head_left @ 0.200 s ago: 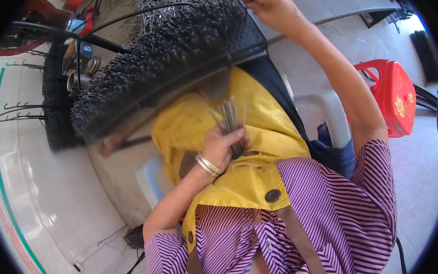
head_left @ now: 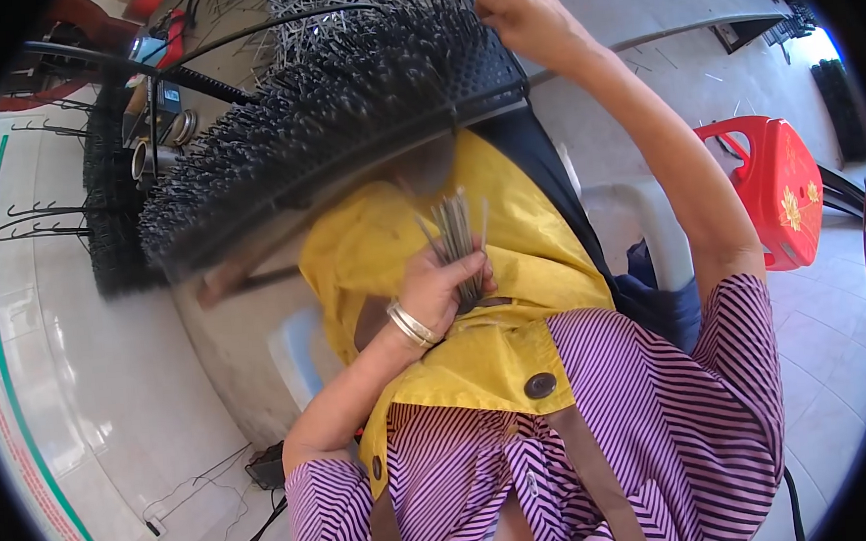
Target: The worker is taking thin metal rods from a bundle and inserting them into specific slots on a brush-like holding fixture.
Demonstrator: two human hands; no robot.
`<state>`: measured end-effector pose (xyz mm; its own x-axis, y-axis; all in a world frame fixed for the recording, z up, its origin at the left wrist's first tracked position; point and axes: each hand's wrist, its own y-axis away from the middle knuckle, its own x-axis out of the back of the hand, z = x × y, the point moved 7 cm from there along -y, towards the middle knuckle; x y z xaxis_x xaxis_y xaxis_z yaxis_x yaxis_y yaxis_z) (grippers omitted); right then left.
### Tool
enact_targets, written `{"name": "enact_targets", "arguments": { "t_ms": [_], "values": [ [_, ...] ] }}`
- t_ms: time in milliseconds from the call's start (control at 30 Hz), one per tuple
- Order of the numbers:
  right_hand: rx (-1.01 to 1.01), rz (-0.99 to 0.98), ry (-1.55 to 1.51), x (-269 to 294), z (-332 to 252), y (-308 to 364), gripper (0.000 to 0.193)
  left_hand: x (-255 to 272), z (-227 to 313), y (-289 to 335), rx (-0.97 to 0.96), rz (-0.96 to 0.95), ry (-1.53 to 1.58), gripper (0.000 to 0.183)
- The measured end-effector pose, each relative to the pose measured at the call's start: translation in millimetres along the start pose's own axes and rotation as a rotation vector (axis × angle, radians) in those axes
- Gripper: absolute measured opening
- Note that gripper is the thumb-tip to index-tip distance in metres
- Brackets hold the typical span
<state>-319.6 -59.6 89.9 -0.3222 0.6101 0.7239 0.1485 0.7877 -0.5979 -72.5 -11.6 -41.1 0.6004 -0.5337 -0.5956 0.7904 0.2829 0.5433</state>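
Observation:
My left hand [head_left: 442, 288], with bangles at its wrist, is wrapped around a bundle of thin grey metal rods [head_left: 458, 231] over my lap. The rods stick up out of the fist, a few of them splayed. Up at the far right corner of a black perforated rack [head_left: 489, 90] is my right hand [head_left: 529, 25], its fingers pinched together. Anything between those fingertips is too small or hidden to make out. Dark thin pins [head_left: 315, 129] stand densely over most of the rack, with bare holes showing near its right end.
Loose silvery strips [head_left: 323, 19] lie heaped on the grey table [head_left: 615, 6] behind the rack. A black bar frame rises at the left, near a metal cup [head_left: 143, 161]. To the right are a red plastic stool [head_left: 783, 194] and a pale chair arm [head_left: 647, 208].
My right hand has shifted slightly down and to the left, closer to the pins at the rack's corner. My left hand keeps its place around the rods.

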Motion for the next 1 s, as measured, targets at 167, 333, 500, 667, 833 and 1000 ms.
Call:
{"name": "enact_targets", "arguments": {
  "t_ms": [167,333,500,667,833,1000],
  "values": [
    [-0.141,0.092,-0.010,0,7,13,0.012,1,1,0,0.019,0.013,0.006,0.016],
    [-0.079,0.172,-0.018,6,-49,51,0.018,2,7,1,-0.042,0.007,0.057,0.016],
    [-0.649,-0.256,-0.779,-37,-92,112,0.014,5,6,1,-0.057,0.005,0.068,0.017],
    [-0.827,-0.267,-1.035,-49,-92,127,0.010,0,7,2,-0.056,-0.022,0.010,0.017],
    [-0.758,-0.112,-0.965,-27,-74,112,0.006,-2,7,2,-0.054,-0.065,0.063,0.017],
    [-0.670,0.190,-0.684,23,-33,78,0.009,0,4,2,-0.026,-0.080,0.103,0.017]
  ]
}}
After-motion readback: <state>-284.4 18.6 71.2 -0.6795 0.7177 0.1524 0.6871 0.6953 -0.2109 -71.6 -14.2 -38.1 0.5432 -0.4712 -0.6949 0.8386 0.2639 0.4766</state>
